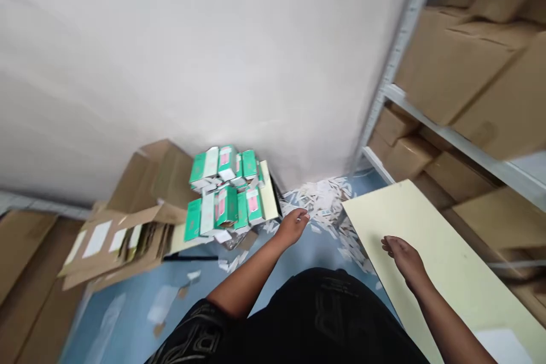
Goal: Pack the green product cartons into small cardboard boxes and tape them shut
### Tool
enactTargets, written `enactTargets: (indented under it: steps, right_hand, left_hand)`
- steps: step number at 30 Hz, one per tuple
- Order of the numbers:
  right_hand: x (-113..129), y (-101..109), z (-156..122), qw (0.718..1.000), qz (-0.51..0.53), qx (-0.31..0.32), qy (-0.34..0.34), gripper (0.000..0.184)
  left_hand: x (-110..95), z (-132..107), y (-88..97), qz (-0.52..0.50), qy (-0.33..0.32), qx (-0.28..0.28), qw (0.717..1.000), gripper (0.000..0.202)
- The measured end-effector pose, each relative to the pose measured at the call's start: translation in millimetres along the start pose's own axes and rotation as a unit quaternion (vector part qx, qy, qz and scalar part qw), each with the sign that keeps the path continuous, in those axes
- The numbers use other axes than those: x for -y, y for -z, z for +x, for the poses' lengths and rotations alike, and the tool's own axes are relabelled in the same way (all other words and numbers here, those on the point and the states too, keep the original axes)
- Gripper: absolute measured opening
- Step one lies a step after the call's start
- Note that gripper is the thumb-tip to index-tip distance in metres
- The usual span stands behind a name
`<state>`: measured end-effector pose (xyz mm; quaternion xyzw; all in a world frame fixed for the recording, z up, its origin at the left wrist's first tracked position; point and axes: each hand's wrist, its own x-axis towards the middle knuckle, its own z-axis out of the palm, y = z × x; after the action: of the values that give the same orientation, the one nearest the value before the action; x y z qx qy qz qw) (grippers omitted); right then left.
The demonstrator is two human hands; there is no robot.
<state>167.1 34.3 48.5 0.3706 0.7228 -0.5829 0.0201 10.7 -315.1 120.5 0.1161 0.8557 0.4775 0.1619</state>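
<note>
My left hand (292, 225) reaches forward toward the floor, close to the right edge of a pile of small green and white boxes (226, 193). Its fingers are curled and a small white scrap seems to sit at the fingertips, too blurred to name. My right hand (403, 259) hovers over a pale yellow board (452, 261), fingers loosely bent downward and holding nothing. The green boxes are heaped on a pale sheet against the white wall.
Flattened cardboard boxes (128, 227) lie left of the pile. White paper scraps (324, 205) litter the blue floor (140, 307). A metal shelf rack (426, 114) stacked with brown cartons (469, 68) stands at the right. A white wall (191, 57) closes the back.
</note>
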Motion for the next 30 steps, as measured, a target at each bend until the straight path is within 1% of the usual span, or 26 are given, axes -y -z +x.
enactTargets:
  steps: [3,6,9,11,14,16,18,20,21,23,26,28,30]
  right_hand:
    - [45.5,-39.6,44.6,0.990,-0.064,0.111,0.053,0.045]
    - [87.2,-89.3,68.9,0.967,-0.130,0.194,0.105,0.047]
    - [121.3,-145.4,73.7,0.940,-0.174,0.255,0.146,0.048]
    - [137.3,-182.8,70.0,0.923,-0.186,0.293,0.168,0.048]
    - [151.4,-235.3,61.1,0.903,-0.200,0.334,0.183,0.049]
    - [156.7,-268.0,54.2,0.895,-0.212,0.347,0.182,0.050]
    - [160.9,-299.9,46.1,0.888,-0.226,0.359,0.177,0.050]
    - [164.8,-331.2,36.5,0.880,-0.242,0.369,0.175,0.049]
    - [166.7,-346.2,31.3,0.877,-0.247,0.372,0.176,0.048]
    - [169.9,-373.8,21.3,0.875,-0.248,0.374,0.181,0.046]
    - [173.8,-404.6,10.6,0.872,-0.245,0.383,0.179,0.043]
    - [176.9,-416.9,8.3,0.865,-0.253,0.396,0.176,0.041]
    - [180.6,-424.2,10.1,0.858,-0.263,0.403,0.178,0.041]
  left_hand:
    - [9.8,-15.3,29.2,0.010,0.033,-0.096,0.995,0.036]
    - [27.0,-37.1,62.0,0.054,0.058,-0.174,0.982,0.036]
    - [48.9,-55.6,102.8,0.092,0.079,-0.252,0.960,0.037]
    - [65.6,-63.2,132.7,0.108,0.100,-0.298,0.943,0.037]
    - [94.6,-67.7,175.9,0.156,0.143,-0.331,0.920,0.037]
    - [116.2,-67.6,201.1,0.217,0.157,-0.336,0.903,0.040]
    - [138.2,-65.8,222.1,0.281,0.166,-0.331,0.886,0.047]
    - [158.5,-61.6,237.1,0.327,0.182,-0.311,0.874,0.053]
    - [167.3,-58.3,241.9,0.343,0.190,-0.291,0.873,0.056]
    - [181.8,-49.6,245.7,0.366,0.195,-0.234,0.880,0.058]
    - [195.2,-33.5,240.6,0.390,0.199,-0.150,0.886,0.059]
    - [200.3,-23.5,235.3,0.399,0.216,-0.129,0.882,0.065]
    - [204.2,-15.6,231.7,0.398,0.228,-0.125,0.880,0.070]
